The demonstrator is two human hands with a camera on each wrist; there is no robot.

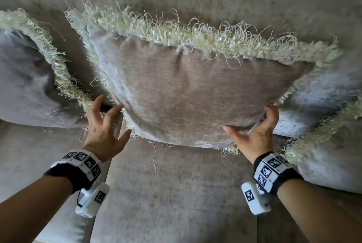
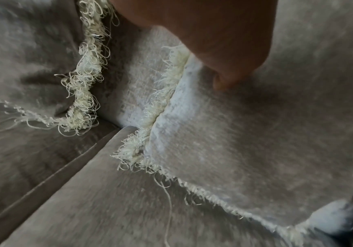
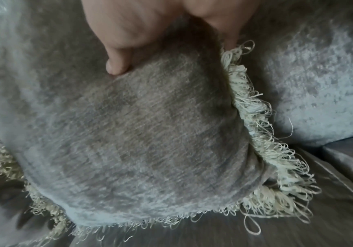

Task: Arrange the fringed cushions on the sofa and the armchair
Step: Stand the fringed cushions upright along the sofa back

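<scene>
1. Blur softens all three views; the grey-brown velvet sofa (image 1: 176, 193) runs off every edge, and the two side cushions are cut off by the picture's edge.
2. The taupe velvet cushion with cream fringe (image 1: 195, 94) stands upright on the seat against the backrest, between a left fringed cushion (image 1: 23, 78) and a right fringed cushion (image 1: 333, 154).
3. The left hand (image 1: 103, 131) has its fingers spread wide, fingertips at the cushion's lower-left edge (gripping nothing).
4. The right hand (image 1: 256, 135) grips the lower-right corner, thumb in front, fingers curled behind.
</scene>
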